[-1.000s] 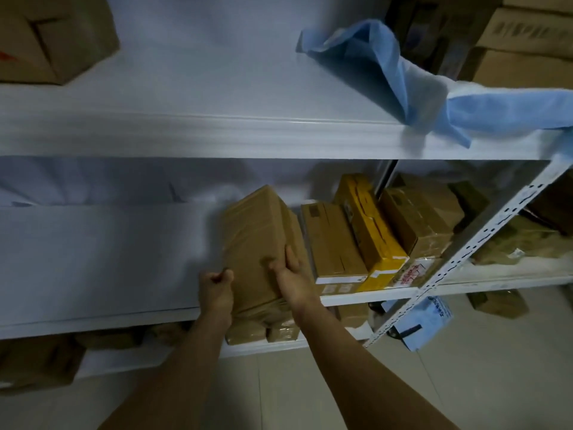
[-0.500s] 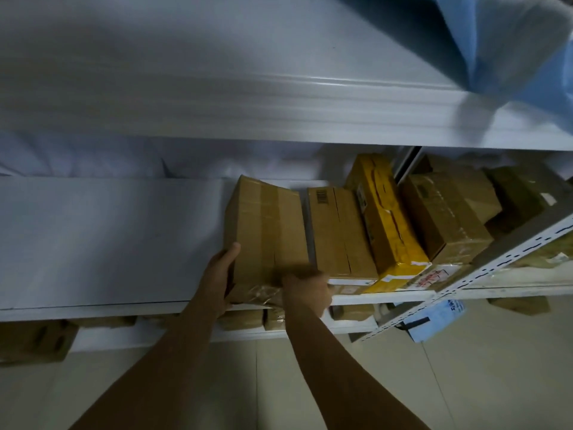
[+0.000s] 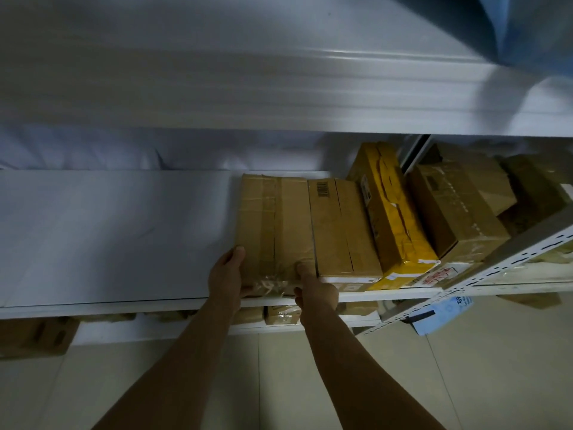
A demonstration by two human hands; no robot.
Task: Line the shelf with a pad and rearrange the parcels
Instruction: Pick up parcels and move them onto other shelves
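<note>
The middle shelf [image 3: 93,305] runs across from nine o'clock to three o'clock. A white pad [image 3: 108,228] lies flat on its left half, and that side is open room right up to the front edge. The pad's back part looks wrinkly.

The brown parcel [image 3: 276,218] lies on the pad near the middle, with its near end at the shelf's front edge. Its right side touches the barcode parcel [image 3: 341,231]. At two o'clock from that one, a yellow parcel [image 3: 390,212] leans, with a big brown box [image 3: 455,218] just beside it. A white post [image 3: 511,262] with holes slants down at three o'clock.

The left hand [image 3: 224,277] holds the brown parcel's near left corner, thumb up along its side. The right hand [image 3: 316,290] grips the near right corner, one finger on top and the rest curled below.

The top shelf [image 3: 279,88] is blurry. A blue sheet [image 3: 533,26] at one o'clock is cut off by the picture's edge. Small boxes [image 3: 282,315] on the low shelf at six o'clock are partly hidden by the arms and too dark to make out.
</note>
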